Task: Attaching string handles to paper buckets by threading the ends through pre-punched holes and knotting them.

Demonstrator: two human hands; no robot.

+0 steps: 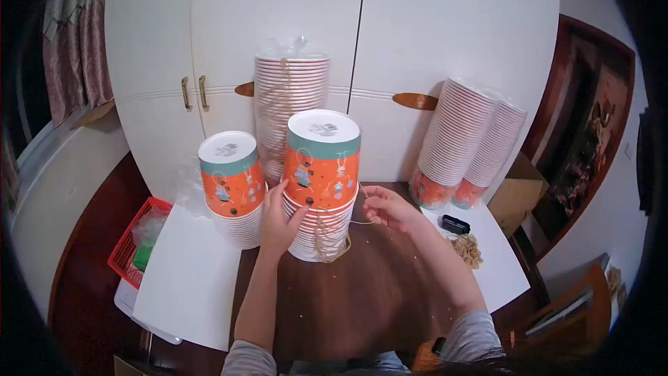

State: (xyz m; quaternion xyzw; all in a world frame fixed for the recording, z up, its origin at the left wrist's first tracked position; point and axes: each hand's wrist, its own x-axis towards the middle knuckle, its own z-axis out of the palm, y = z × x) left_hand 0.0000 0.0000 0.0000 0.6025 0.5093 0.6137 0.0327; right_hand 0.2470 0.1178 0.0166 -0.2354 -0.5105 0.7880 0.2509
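An upside-down stack of paper buckets, orange with green bands and white rims, stands in front of me on the brown tabletop. My left hand holds its left side, thumb on the front and fingers along the edge. Tan rubber bands hang in loose loops on the lower front of the stack. To the right of it, my right hand is closed in a pinch on a thin rubber band that runs toward the stack. A shorter stack of the same buckets stands just left of my left hand.
Tall plastic-wrapped bucket stacks stand at the back middle and back right. A pile of rubber bands and a small black object lie at the right. A red basket is at the left, a cardboard box at the right.
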